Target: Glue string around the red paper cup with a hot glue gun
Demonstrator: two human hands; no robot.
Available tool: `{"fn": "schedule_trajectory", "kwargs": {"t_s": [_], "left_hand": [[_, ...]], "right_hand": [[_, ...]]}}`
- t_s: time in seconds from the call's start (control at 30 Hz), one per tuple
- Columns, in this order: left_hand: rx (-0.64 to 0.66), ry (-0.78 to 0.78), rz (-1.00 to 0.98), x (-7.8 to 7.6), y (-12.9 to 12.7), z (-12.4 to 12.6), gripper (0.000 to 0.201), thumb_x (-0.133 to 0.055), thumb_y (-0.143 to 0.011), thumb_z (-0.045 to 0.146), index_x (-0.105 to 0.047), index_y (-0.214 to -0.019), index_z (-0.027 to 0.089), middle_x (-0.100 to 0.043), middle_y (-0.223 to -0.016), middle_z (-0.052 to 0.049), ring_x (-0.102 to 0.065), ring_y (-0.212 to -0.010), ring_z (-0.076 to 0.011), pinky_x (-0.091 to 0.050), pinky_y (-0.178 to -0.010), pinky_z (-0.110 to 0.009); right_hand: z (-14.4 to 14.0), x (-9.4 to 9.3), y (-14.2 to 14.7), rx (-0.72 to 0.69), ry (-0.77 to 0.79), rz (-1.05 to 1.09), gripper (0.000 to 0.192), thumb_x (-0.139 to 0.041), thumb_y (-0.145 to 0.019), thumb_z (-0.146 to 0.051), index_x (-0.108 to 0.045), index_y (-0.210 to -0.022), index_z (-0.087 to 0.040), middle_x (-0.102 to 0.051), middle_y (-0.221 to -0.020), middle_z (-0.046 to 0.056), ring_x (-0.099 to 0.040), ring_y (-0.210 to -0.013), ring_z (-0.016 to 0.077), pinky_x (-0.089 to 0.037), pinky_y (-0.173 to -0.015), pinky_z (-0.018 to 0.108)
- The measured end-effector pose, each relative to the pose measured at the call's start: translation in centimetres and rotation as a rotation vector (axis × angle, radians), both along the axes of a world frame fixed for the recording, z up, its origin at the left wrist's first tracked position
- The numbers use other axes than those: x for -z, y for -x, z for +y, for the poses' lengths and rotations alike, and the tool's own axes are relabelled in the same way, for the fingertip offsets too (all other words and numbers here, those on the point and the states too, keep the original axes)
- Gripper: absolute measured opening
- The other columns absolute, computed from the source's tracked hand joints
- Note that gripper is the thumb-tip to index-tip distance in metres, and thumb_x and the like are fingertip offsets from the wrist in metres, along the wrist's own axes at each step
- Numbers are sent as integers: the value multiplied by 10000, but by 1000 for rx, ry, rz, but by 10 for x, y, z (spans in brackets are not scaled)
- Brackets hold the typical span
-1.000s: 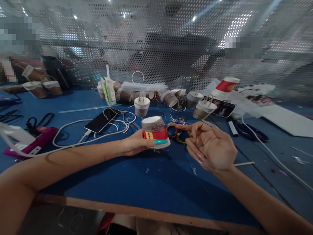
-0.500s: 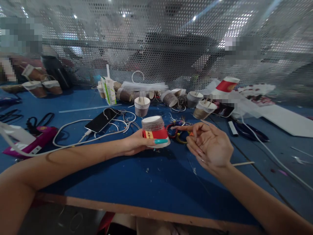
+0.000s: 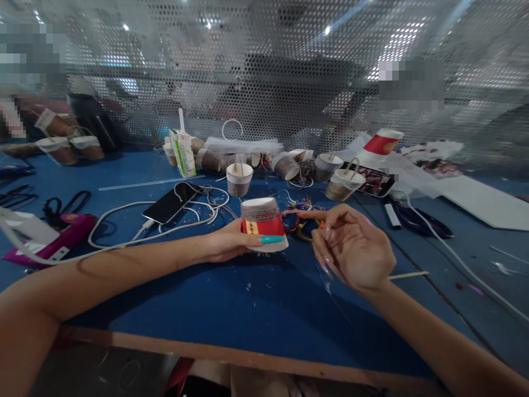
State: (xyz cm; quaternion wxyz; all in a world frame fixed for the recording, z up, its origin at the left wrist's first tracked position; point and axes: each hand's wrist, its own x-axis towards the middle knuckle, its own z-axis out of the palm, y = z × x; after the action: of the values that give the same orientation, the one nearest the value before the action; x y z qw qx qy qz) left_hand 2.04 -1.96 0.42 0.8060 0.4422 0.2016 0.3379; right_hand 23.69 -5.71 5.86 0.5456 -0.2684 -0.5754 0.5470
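My left hand (image 3: 235, 239) is closed round a red paper cup (image 3: 270, 226), its thumb with a long turquoise nail across the lower side. The cup is tilted, with its narrower end up, and greyish-brown cord (image 3: 259, 210) is wound round that upper part. To the right, my right hand (image 3: 355, 245) hovers palm up, its index finger stretched towards the cup and the other fingers loosely curled. Nothing shows clearly in it; a thin thread there would be too fine to make out. Behind the index fingertip lie colourful bangles (image 3: 306, 231), partly hidden.
Cord-wrapped cups with handles (image 3: 239, 179) stand along the back, before a perforated metal screen (image 3: 248, 66). Left are a phone (image 3: 171, 204) on a white cable and a magenta glue gun (image 3: 74, 231). Right are a red cup (image 3: 382, 144), another phone (image 3: 376, 182) and a wooden stick (image 3: 409, 275).
My right hand has shifted slightly left and its fingers have curled a little differently. The phone at the back right now shows a lit picture. My left hand keeps hold of the cup.
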Motion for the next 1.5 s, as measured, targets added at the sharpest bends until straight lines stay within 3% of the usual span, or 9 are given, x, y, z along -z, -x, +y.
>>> {"fn": "schedule_trajectory", "kwargs": {"t_s": [0.3,0.57,0.73,0.87,0.97,1.1,1.27,1.37,1.5], "left_hand": [[24,-27,49,-2,-1,0,619,-959,-512,318,-702,-1056,171,-758,-988,-56,-701,-923,-188,-466,-988,-388],[33,28,55,-3,0,1,707,-961,-486,370,-681,-1106,180,-747,-1033,-70,-691,-948,-206,-486,-958,-399],[-12,89,41,-2,1,2,650,-954,-514,364,-677,-1073,183,-731,-1043,-78,-673,-966,-216,-501,-924,-405],[-79,167,-1,-2,0,2,627,-960,-486,411,-678,-1000,189,-727,-954,-59,-673,-880,-197,-524,-904,-420],[-192,113,-13,-3,-2,0,643,-964,-466,402,-671,-998,191,-726,-961,-48,-679,-889,-197,-529,-915,-418],[-392,-156,84,-2,-5,-1,582,-925,-529,252,-635,-1025,162,-716,-1037,-71,-669,-1014,-233,-482,-1014,-449],[-472,-402,335,1,-1,6,721,-912,-524,260,-539,-1133,166,-660,-1214,-127,-586,-1223,-310,-398,-1111,-523],[-481,-549,491,1,3,9,804,-916,-523,318,-486,-1189,181,-620,-1286,-145,-534,-1291,-336,-325,-1162,-545],[-501,-621,620,8,5,12,1014,-897,-564,376,-314,-1369,179,-496,-1427,-209,-468,-1362,-354,-305,-1171,-556]], "right_hand": [[-15,10,2,-60,-172,-279,334,-570,-939,-512,-599,-829,-198,-755,-1123,118,-571,-453,95,-506,-394,267],[-3,9,-1,161,-168,-118,400,-552,-932,-493,-589,-666,-197,-773,-781,95,-499,-328,108,-421,-278,256],[-3,7,-2,307,-201,-31,280,-570,-914,-406,-607,-699,-232,-756,-857,66,-467,-330,97,-375,-249,261],[8,10,-10,422,-187,45,166,-603,-879,-384,-589,-772,-257,-650,-840,10,-453,-350,89,-331,-236,263],[18,9,-18,502,-155,81,143,-589,-856,-355,-565,-764,-248,-639,-871,-5,-441,-345,73,-308,-248,261],[23,2,-26,354,42,116,146,-534,-832,-346,-529,-735,-237,-699,-910,15,-369,-312,55,-279,-288,260],[23,-4,-29,138,221,189,144,-531,-810,-336,-549,-736,-214,-693,-886,32,-282,-347,33,-241,-320,217],[24,-5,-30,34,276,175,209,-499,-857,-363,-577,-752,-200,-595,-757,7,-180,-372,40,-201,-311,200],[24,-7,-31,-39,330,178,297,-417,-924,-366,-550,-727,-188,-454,-671,-29,-68,-414,51,-138,-300,184]]}}
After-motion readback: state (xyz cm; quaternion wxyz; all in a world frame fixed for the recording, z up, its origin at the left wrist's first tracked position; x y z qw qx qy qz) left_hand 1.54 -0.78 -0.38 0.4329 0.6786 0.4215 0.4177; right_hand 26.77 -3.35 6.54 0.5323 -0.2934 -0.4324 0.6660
